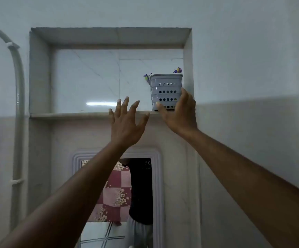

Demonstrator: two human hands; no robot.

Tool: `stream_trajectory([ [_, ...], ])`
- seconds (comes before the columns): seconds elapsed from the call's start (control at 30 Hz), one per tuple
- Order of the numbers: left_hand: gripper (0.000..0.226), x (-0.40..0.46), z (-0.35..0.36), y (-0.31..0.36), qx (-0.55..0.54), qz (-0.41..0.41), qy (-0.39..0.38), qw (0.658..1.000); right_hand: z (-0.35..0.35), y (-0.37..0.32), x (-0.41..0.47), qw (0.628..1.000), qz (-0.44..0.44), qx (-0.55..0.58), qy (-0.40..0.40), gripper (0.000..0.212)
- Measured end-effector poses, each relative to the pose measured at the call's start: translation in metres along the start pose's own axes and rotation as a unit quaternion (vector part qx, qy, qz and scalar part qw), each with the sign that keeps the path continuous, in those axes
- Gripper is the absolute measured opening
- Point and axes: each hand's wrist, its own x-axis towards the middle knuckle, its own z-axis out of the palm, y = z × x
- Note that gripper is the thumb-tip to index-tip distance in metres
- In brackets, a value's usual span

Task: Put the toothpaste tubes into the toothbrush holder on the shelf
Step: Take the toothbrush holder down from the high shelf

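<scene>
Shelf (84, 114), right hand (179, 113) gripping toothbrush holder (165, 92), tube ends (177, 70) protruding

— Home bathroom? Tiled niche shelf (84, 115) set into the wall, white pipe (18, 90) alongside.
— Likely. Perforated toothbrush holder (165, 92) up there, framed mirror (156, 185) below reflecting floor tiles.

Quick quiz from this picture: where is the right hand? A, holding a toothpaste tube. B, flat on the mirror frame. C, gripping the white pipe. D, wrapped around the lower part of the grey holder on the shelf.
D: the right hand cups the lower right side of the grey holder, thumb across its front near the base.
</scene>
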Motion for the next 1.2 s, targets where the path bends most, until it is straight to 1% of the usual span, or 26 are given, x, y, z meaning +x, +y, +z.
stream_trajectory([
  [0.1,0.069,0.009,0.013,-0.008,0.044,-0.001,-0.006,0.999,0.013,-0.002,0.011,1.0,0.028,0.01,-0.009,0.118],
  [0.23,0.063,0.008,0.028,-0.02,0.053,0.029,0.039,0.997,0.028,-0.002,0.013,0.999,0.044,-0.01,-0.001,0.132],
  [0.43,0.062,0.008,0.029,-0.023,0.05,0.038,0.049,0.997,0.031,0.0,0.013,0.998,0.049,-0.016,0.021,0.134],
  [0.53,0.061,0.009,0.026,-0.02,0.038,0.023,0.036,0.998,0.024,-0.003,0.01,0.998,0.044,-0.004,0.055,0.132],
  [0.6,0.06,0.009,0.023,-0.019,0.036,0.018,0.028,0.999,0.019,-0.007,0.006,0.996,0.046,0.004,0.073,0.134],
  [0.73,0.061,0.009,0.016,-0.017,0.004,0.015,-0.003,1.0,0.003,-0.018,0.003,0.992,0.055,0.082,0.083,0.144],
  [0.83,0.064,0.007,0.004,-0.013,-0.032,0.002,-0.028,0.999,-0.011,-0.029,0.0,0.985,0.052,0.116,0.118,0.14],
  [0.9,0.067,-0.001,-0.003,-0.01,-0.073,-0.003,-0.031,0.997,-0.018,-0.033,-0.012,0.982,0.048,0.134,0.125,0.135],
  [0.97,0.067,-0.016,-0.009,-0.008,-0.13,-0.006,-0.012,0.991,-0.024,-0.034,-0.03,0.979,0.04,0.151,0.133,0.129],
  [1.03,0.065,-0.039,-0.012,-0.007,-0.165,-0.003,0.008,0.986,-0.033,-0.034,-0.053,0.977,0.03,0.154,0.143,0.123],
  [1.1,0.063,-0.064,-0.015,-0.009,-0.182,0.003,0.009,0.983,-0.04,-0.033,-0.077,0.977,0.038,0.158,0.136,0.121],
  [1.2,0.065,-0.103,-0.015,-0.02,-0.181,0.001,-0.028,0.983,-0.046,-0.025,-0.12,0.978,0.062,0.17,0.099,0.121],
])
